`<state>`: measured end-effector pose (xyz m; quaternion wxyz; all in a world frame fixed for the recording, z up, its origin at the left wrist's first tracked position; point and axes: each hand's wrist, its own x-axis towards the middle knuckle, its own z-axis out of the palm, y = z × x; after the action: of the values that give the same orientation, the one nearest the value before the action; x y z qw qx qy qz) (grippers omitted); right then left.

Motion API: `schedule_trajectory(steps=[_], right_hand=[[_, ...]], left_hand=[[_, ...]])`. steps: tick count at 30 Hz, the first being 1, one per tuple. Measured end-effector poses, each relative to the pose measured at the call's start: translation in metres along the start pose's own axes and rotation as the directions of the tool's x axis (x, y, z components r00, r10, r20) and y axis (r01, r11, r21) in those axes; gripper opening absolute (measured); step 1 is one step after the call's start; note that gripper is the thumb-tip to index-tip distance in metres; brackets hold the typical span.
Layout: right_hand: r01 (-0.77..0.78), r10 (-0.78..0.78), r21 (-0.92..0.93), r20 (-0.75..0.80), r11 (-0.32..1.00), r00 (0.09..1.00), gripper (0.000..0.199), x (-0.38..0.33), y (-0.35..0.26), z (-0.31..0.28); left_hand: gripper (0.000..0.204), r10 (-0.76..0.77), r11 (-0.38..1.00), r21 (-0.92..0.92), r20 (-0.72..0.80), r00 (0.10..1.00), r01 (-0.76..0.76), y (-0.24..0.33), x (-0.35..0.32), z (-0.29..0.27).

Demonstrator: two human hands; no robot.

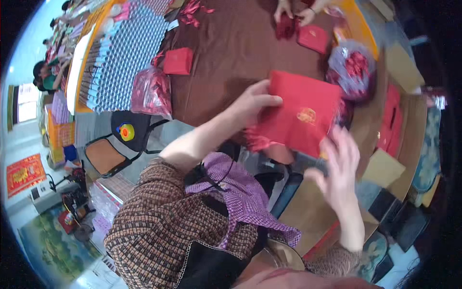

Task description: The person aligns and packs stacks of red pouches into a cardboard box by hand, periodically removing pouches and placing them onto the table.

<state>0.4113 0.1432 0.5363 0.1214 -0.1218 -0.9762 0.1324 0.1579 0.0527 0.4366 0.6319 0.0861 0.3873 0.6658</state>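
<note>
My left hand (260, 100) is closed on the left edge of a square red gift box (303, 98), its thumb lying on the top face. The box carries a gold emblem and is held tilted above the near edge of the table. Red fringe-like strands (258, 139) hang out below its lower left side. Beside the box's lower right corner is my right hand (339, 161), slightly blurred, with thumb and fingers apart. Whether its fingertips touch that corner cannot be made out.
A brown cloth covers the table (226, 53). On it are another red box (178, 61), a bag of red pieces (152, 91) and blue patterned rolls (127, 53). Across the table, another person's hands (293, 14) hold dark red material near a red box (313, 38). An open carton (411, 130) stands right.
</note>
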Motion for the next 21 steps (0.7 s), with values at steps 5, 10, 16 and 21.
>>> schedule_trajectory(steps=[5,10,16,21], right_hand=[[-0.491,0.421,0.862,0.493,-0.122,0.761,0.078,0.146,0.045,0.201],[-0.487,0.298,0.687,0.697,-0.54,0.652,0.056,0.247,0.007,0.363],[-0.482,0.383,0.745,0.657,-0.461,0.65,0.043,0.304,-0.016,0.478],[-0.459,0.435,0.698,0.708,-0.549,0.557,0.032,0.338,-0.014,0.522]], left_hand=[[0.046,0.153,0.987,0.075,-0.11,0.982,-0.145,0.046,0.024,-0.181],[0.045,0.079,0.997,0.046,-0.269,0.96,-0.069,0.055,0.041,-0.323],[0.034,0.135,0.96,0.281,-0.475,0.869,0.004,0.073,0.076,-0.412],[0.044,0.481,0.416,0.866,-0.467,0.741,0.276,0.074,0.096,-0.439]])
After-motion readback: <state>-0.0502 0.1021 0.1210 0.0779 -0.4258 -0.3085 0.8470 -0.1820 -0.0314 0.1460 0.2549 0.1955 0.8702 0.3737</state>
